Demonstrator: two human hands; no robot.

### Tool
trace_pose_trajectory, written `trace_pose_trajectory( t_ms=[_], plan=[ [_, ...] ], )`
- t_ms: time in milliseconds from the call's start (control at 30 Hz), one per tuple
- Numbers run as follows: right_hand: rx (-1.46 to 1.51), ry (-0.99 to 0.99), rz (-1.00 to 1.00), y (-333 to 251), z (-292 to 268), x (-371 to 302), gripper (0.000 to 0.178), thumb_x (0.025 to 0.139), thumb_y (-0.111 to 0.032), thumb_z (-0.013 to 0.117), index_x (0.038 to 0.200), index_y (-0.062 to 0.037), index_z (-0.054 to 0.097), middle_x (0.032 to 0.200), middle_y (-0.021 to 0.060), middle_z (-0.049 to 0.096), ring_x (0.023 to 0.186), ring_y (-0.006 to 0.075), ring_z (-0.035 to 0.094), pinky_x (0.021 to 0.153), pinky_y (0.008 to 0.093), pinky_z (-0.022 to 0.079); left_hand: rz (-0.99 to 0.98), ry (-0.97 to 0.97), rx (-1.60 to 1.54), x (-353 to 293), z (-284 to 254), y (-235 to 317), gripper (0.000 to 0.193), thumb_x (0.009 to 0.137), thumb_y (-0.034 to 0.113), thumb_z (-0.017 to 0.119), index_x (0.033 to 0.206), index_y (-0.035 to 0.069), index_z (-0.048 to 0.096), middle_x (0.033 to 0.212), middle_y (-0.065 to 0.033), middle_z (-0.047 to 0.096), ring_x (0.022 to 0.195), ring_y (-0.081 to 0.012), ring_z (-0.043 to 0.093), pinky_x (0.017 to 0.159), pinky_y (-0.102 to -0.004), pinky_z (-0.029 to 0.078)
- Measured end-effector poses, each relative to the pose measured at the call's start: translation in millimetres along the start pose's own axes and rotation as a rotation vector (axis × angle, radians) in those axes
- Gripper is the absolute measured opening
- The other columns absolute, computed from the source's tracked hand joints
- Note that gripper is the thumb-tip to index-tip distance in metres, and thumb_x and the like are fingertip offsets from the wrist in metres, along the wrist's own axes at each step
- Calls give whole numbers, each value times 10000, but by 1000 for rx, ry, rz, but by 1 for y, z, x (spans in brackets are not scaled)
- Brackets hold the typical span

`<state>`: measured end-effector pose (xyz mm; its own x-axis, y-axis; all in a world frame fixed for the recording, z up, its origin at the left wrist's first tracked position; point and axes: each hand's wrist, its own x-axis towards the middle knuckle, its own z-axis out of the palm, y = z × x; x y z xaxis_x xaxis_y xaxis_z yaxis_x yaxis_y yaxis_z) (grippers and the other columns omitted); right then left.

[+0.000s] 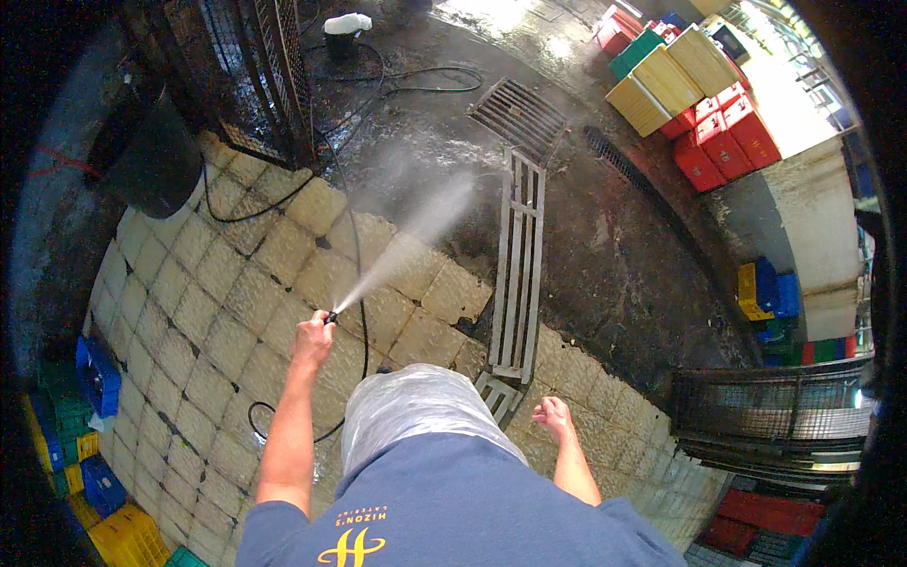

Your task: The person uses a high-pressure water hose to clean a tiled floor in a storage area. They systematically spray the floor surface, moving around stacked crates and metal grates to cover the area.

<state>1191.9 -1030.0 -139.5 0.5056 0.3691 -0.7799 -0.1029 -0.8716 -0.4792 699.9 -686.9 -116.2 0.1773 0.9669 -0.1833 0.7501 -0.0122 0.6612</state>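
My left hand [312, 338] is stretched forward, shut on a black spray nozzle [331, 317] fed by a black hose [362, 283]. A cone of water spray [406, 241] shoots up and right from it over the wet paved floor toward the long metal drain grates [519, 269]. My right hand [553, 417] hangs low at my side with the fingers curled in and nothing in it. A clear plastic apron [416, 406] covers my front.
A square drain grate [520, 115] lies further off. Red, tan and green crates [694, 90] are stacked at the upper right. Wire cages stand at the upper left [255, 76] and lower right [765, 411]. Coloured crates [94, 378] line the left edge.
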Motion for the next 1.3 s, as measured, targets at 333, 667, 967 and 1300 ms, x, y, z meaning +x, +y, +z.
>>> trace_pose_trajectory(
  t_ms=[333, 667, 967, 1300],
  plan=[
    [37, 14, 51, 8, 6, -2, 283, 973, -286, 501, 1133, -57, 547, 914, 73, 669, 703, 190, 679, 611, 337, 517, 90, -62, 45, 15, 7, 47, 255, 859, 209, 590, 1048, 42, 627, 813, -229, 661, 793, -396, 661, 690, -473, 519],
    [355, -333, -309, -171, 177, 99, 149, 876, -188, 611, 854, -41, 604, 704, 41, 610, 558, 158, 563, 509, 310, 460, 125, -369, 67, -88, -106, 136, 284, 877, 252, 613, 1113, 95, 632, 899, -204, 673, 885, -368, 657, 776, -457, 521],
    [-499, -100, -789, -261, 285, 129, 358, 887, -241, 599, 1184, -42, 617, 1117, 165, 672, 1064, 314, 631, 907, 378, 495, -317, -65, 153, -100, -126, 24, 289, 817, 220, 625, 1057, 64, 662, 864, -233, 668, 824, -390, 664, 730, -469, 535],
    [-518, -268, -227, -169, 181, 228, 322, 930, -228, 595, 1123, 29, 593, 887, 114, 653, 751, 210, 621, 670, 358, 507, -372, 227, 61, 4, -138, -56, 256, 818, 181, 628, 1017, 25, 668, 806, -251, 657, 768, -399, 664, 685, -456, 519]
  ],
)
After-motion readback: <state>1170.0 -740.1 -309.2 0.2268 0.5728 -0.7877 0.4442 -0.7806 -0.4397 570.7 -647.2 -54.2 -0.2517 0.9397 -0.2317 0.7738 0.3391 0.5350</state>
